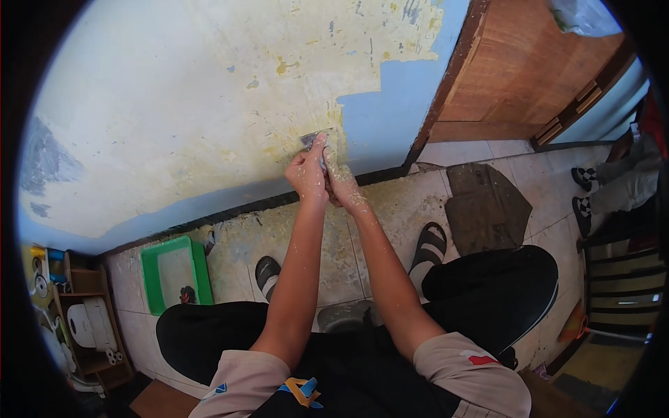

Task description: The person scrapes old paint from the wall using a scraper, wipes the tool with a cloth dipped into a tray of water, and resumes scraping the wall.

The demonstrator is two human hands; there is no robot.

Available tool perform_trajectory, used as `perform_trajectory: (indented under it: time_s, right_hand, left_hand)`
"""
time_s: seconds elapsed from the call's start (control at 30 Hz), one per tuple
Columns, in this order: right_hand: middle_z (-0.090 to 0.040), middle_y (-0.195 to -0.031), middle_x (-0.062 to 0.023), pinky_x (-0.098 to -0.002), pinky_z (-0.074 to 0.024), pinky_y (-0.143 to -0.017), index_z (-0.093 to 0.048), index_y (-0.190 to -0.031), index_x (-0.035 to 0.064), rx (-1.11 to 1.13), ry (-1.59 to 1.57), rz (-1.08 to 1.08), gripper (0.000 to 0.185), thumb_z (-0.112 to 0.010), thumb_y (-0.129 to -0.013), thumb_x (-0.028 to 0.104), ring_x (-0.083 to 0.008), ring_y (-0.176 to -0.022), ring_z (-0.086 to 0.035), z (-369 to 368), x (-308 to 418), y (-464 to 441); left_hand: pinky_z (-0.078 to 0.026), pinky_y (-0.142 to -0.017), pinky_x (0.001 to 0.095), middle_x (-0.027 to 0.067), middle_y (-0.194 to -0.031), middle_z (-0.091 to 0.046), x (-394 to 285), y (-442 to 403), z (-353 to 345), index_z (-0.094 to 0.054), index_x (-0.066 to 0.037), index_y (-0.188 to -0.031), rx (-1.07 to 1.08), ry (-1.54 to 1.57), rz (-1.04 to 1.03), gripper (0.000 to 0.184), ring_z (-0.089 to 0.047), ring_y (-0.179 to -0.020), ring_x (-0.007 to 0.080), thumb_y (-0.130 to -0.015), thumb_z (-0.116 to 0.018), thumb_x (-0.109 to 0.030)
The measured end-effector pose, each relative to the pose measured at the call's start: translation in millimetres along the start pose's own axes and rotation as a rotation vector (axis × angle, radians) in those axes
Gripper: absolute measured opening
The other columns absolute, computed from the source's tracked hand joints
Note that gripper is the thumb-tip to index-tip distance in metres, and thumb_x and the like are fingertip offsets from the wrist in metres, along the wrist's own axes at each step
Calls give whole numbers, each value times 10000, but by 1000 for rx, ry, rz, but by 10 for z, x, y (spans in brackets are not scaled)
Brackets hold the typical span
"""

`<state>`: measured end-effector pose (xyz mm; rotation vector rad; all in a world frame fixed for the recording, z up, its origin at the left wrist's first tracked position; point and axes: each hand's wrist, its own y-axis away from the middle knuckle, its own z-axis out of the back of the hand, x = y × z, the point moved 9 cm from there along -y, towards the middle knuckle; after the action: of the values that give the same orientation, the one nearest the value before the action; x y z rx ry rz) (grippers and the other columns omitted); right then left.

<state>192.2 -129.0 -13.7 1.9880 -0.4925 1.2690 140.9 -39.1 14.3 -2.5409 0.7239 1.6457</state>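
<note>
Both of my hands close together around a scraper [310, 139], its metal blade against the wall [209, 104]. My left hand [305, 174] wraps the tool from the left, thumb pointing up along it. My right hand [341, 182] grips from the right and is speckled with pale paint flakes. The handle is mostly hidden by my fingers. Around the blade the wall is pale yellow and white with scuffed patches. Blue paint [390, 97] covers the wall to the right of my hands and a strip along its foot.
Paint scrapings litter the tiled floor [327, 279] along the wall. At left stand a green tray [203, 272] and a wooden shelf [78, 282] with household items. A brown cloth [488, 209] lies right of my foot, before a wooden door [523, 63]. Another person's legs [620, 184] show at far right.
</note>
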Motion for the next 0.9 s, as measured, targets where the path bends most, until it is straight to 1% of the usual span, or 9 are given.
perform_trajectory:
  time_s: [0.17, 0.37, 0.57, 0.63, 0.73, 0.77, 0.8, 0.87, 0.9]
  right_hand:
    - [-427, -539, 65, -284, -205, -362, -591, -876, 134, 7, -29, -53, 575, -448, -973, 682, -59, -398, -336, -93, 111, 16]
    - [-438, -561, 77, -268, -216, -372, -614, -937, 136, 52, -27, 68, 534, -434, -1003, 634, -48, -420, -346, -192, 446, 2]
    - [-469, -602, 79, -268, -243, -384, -622, -1006, 125, -33, -25, 17, 534, -440, -1005, 627, -43, -460, -371, -98, 107, -69]
    - [-482, -615, 76, -262, -258, -397, -629, -1059, 113, -100, 97, 201, 549, -439, -1005, 626, -45, -479, -386, -86, 353, -84]
    - [-554, -703, 45, -253, -284, -411, -624, -1210, 101, 73, 65, -21, 590, -428, -1011, 621, -50, -508, -407, -222, 594, 81]
    - [-568, -726, 33, -250, -291, -410, -559, -1357, 92, 66, 21, 20, 649, -411, -1015, 623, -53, -503, -403, -260, 583, 50]
    - [-568, -726, 33, -250, -291, -410, -559, -1357, 92, 68, 27, 27, 649, -411, -1015, 623, -53, -503, -403, -277, 357, -115]
    - [-544, -696, 42, -251, -263, -395, -533, -1392, 92, -194, 68, 452, 667, -410, -1012, 627, -47, -480, -366, -50, 213, -386]
    - [-544, -696, 42, -251, -263, -395, -533, -1392, 92, -191, 71, 457, 667, -410, -1012, 627, -47, -480, -366, -53, 215, -295]
  left_hand:
    - [-337, -452, 256, -21, -549, -510, -181, -36, -122, -529, -76, -564, 28, 16, -71, 427, -400, -472, 61, -790, -876, -178]
    - [-331, -468, 225, -20, -540, -511, -540, -22, -311, -532, -67, -567, 78, -32, -143, 425, -408, -487, 52, -792, -876, -174]
    - [-329, -459, 229, -29, -539, -502, -204, -65, -73, -535, -64, -573, 10, -40, -108, 422, -397, -483, 51, -787, -880, -177]
    - [-340, -466, 233, -23, -545, -515, -393, -16, -161, -532, -64, -569, 23, -33, -114, 426, -404, -490, 53, -784, -883, -177]
    - [-362, -483, 236, -11, -556, -540, -636, 3, -281, -531, -62, -561, 34, -8, -110, 432, -423, -505, 56, -777, -888, -174]
    - [-373, -492, 234, -5, -561, -552, -687, 3, -332, -532, -60, -558, 49, 12, -110, 433, -434, -512, 57, -772, -891, -172]
    - [-373, -492, 234, -5, -561, -552, -661, 13, -328, -532, -60, -558, 51, 20, -114, 433, -434, -512, 57, -772, -891, -172]
    - [-374, -462, 239, -4, -565, -559, -506, -5, -222, -526, -95, -579, 15, -22, -164, 410, -446, -474, 59, -802, -864, -155]
    - [-374, -462, 239, -4, -565, -559, -420, -14, -164, -526, -95, -579, 15, -17, -166, 410, -446, -474, 59, -802, -864, -155]
